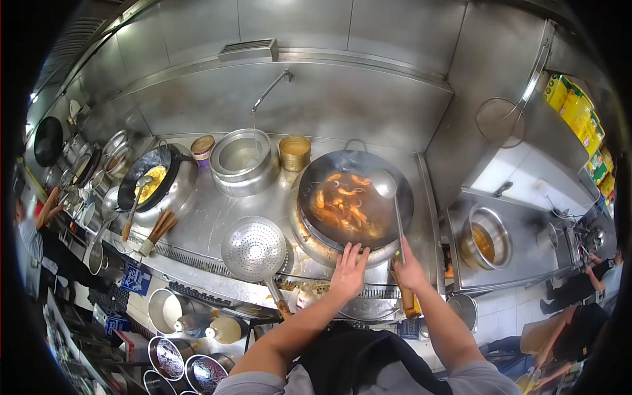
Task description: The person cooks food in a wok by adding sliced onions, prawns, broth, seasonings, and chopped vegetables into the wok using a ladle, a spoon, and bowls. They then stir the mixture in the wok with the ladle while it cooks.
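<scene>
Steel ladle [383, 183] looked light, best held by handle [399, 225], where right hand [409, 268] clamped. Wok [330, 162] seemed heavy; left hand [349, 271] lay spread at rim.

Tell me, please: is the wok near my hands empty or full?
The wok is partly full: brown liquid with orange pieces covers its bottom, while bare black wall shows above it.
</scene>
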Tool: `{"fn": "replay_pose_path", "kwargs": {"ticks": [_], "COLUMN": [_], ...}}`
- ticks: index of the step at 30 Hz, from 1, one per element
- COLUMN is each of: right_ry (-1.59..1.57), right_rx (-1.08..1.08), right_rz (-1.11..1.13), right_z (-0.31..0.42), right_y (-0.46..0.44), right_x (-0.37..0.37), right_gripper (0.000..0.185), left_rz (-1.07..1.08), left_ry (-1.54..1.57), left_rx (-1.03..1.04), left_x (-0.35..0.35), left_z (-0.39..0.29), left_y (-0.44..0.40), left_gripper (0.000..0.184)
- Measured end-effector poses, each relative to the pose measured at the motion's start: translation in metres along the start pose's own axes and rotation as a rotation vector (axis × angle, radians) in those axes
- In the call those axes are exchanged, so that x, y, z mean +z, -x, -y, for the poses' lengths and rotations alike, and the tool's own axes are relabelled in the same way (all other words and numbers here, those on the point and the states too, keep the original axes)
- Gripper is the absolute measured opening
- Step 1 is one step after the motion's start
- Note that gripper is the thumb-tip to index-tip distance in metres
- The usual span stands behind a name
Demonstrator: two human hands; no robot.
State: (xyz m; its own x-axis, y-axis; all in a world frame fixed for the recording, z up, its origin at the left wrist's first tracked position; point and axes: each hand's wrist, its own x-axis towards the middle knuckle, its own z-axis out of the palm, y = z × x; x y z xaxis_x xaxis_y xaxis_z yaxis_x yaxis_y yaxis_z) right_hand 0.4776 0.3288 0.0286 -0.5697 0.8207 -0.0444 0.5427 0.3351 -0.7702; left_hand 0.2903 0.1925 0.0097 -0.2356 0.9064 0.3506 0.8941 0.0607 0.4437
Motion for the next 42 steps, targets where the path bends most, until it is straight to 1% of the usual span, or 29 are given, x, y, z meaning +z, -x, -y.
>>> {"fn": "replay_pose_path", "kwargs": {"ticks": [1,3,6,9,12,13,16,17,20,21,23,24,25,26,27,28,29,30,31,32,33,34,35,36,38,39,40,41,42], "right_ry": [-0.069,-0.577,-1.197,-0.887,-0.452,-0.372,-0.776,-1.012,-1.038,-0.657,-0.050,0.070,0.193,0.127,0.107,0.086,0.112,0.139,0.118,0.124,0.131,0.108,0.091,0.076,0.046,0.035,-0.105,-0.244,-0.508], "right_rx": [0.006,0.397,0.512,0.372,0.273,0.298,0.432,0.444,0.478,0.337,-0.190,-0.247,-0.297,-0.136,-0.099,-0.061,-0.151,-0.239,-0.159,-0.127,-0.095,-0.002,0.092,-0.005,-0.196,-0.249,-0.237,-0.219,-0.132], "right_rz": [-0.008,0.202,0.408,0.441,0.227,0.164,0.271,0.351,0.462,0.464,0.127,0.071,0.007,0.073,0.077,0.079,0.012,-0.057,-0.003,0.034,0.075,0.143,0.208,0.181,0.131,0.104,0.157,0.208,0.331], "right_z": [-0.005,0.043,0.004,-0.004,0.018,0.038,0.050,0.026,0.013,0.004,-0.020,-0.018,-0.016,0.006,0.005,0.003,-0.018,-0.034,-0.046,-0.059,-0.071,-0.071,-0.067,-0.059,-0.043,-0.020,0.010,0.039,0.062], "right_y": [0.005,0.030,0.016,0.005,0.015,0.021,0.026,0.019,0.011,0.011,0.019,0.021,0.023,0.039,0.047,0.054,0.064,0.075,0.084,0.090,0.094,0.091,0.089,0.077,0.048,0.026,0.002,-0.021,-0.038], "right_x": [0.005,0.003,-0.016,-0.024,0.003,0.009,0.015,0.012,-0.018,-0.014,-0.005,-0.008,-0.012,-0.021,-0.021,-0.021,-0.009,-0.001,0.001,0.001,-0.001,-0.007,-0.015,-0.022,-0.034,-0.041,-0.043,-0.045,-0.039], "right_gripper": [0.082,0.081,0.083,0.085,0.089,0.089,0.089,0.087,0.086,0.084,0.083,0.084,0.084,0.085,0.085,0.086,0.086,0.087,0.087,0.087,0.087,0.087,0.086,0.086,0.085,0.085,0.085,0.085,0.086], "left_rz": [0.034,0.101,0.179,0.191,0.202,0.206,0.221,0.232,0.273,0.288,0.171,0.104,0.035,-0.031,-0.093,-0.167,-0.241,-0.203,-0.272,-0.221,-0.213,-0.177,-0.138,-0.103,-0.175,-0.212,-0.352,-0.348,-0.348], "left_ry": [0.006,0.018,0.036,0.041,0.012,0.002,-0.010,0.003,0.053,0.070,0.237,0.317,0.354,0.391,0.428,0.335,0.242,0.118,0.070,0.035,-0.008,0.027,0.037,0.048,0.398,0.578,0.995,1.026,1.057], "left_rx": [-0.004,-0.009,-0.035,-0.034,-0.069,-0.077,-0.112,-0.120,-0.130,-0.135,-0.097,-0.074,-0.150,-0.229,-0.308,-0.375,-0.437,-0.536,-0.627,-0.744,-0.781,-0.817,-0.933,-1.050,-1.157,-1.209,-1.191,-1.225,-1.254], "left_x": [0.000,-0.003,-0.015,-0.015,-0.014,-0.013,-0.016,-0.018,-0.027,-0.029,-0.015,-0.013,-0.013,-0.016,-0.019,-0.016,-0.015,-0.024,-0.011,-0.022,-0.008,0.001,0.003,0.003,0.009,0.011,0.007,0.007,0.007], "left_z": [0.000,0.001,-0.002,-0.001,-0.006,-0.009,-0.011,-0.011,-0.011,-0.010,0.002,0.006,0.012,0.018,0.025,0.041,0.059,0.071,0.094,0.094,0.116,0.127,0.123,0.121,0.131,0.135,0.129,0.129,0.135], "left_y": [0.002,0.004,0.001,0.000,0.000,0.000,-0.001,-0.002,-0.011,-0.010,-0.003,-0.002,0.003,0.016,0.033,0.055,0.079,0.103,0.131,0.150,0.178,0.206,0.212,0.214,0.210,0.212,0.204,0.201,0.200], "left_gripper": [0.065,0.072,0.071,0.071,0.071,0.071,0.070,0.070,0.069,0.068,0.069,0.070,0.069,0.069,0.069,0.070,0.072,0.077,0.078,0.076,0.074,0.078,0.079,0.080,0.077,0.076,0.069,0.064,0.059]}}
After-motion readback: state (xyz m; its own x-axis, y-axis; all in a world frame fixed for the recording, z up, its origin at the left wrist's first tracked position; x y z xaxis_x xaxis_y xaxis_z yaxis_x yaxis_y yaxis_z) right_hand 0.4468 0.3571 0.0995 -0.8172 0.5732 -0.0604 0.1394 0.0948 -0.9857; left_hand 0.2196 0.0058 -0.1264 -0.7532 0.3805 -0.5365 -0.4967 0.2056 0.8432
